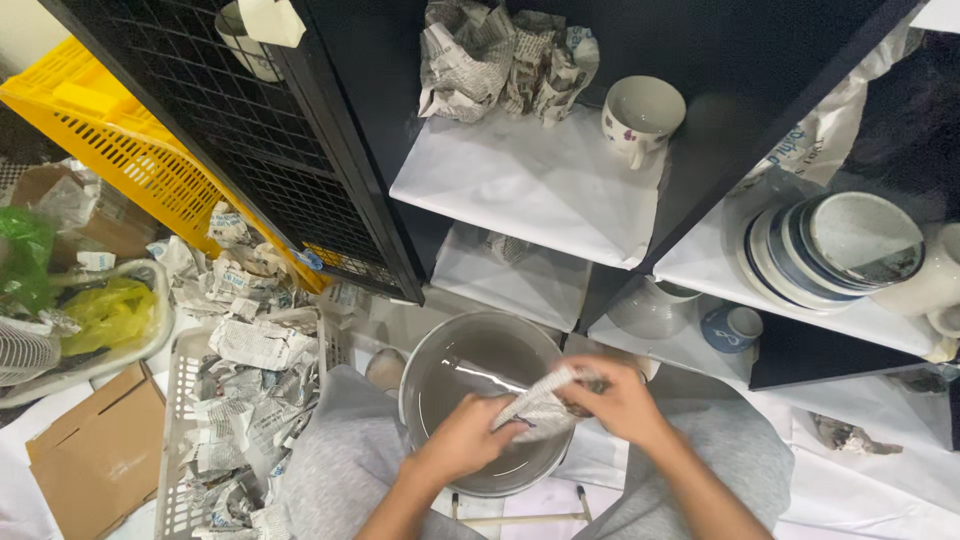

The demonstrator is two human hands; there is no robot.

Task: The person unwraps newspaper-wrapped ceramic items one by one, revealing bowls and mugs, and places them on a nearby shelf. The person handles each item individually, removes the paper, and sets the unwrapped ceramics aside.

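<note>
Gripping a newspaper-wrapped bundle (545,408) with both hands, right over the steel bowl (470,370) between the grey-trousered knees. Left hand (462,438) clamped on the near end, fingers (495,422) curled tight into the paper. Right hand (622,400) closed on the far end, fingers (580,385) pinching a twisted corner of print. Bundle held just above the bowl's inside, whether touching the metal, cannot tell. Off to the left, a white laundry basket (185,400) stuffed with crumpled newspaper, yellow crate (110,130) leaning behind it. Up on the black shelf (530,180), lined in white paper, more crumpled newspaper wads (500,60) beside a white mug (640,115). Over right, a stack of blue-rimmed plates (830,250), small blue cup (735,325) on the shelf below
</note>
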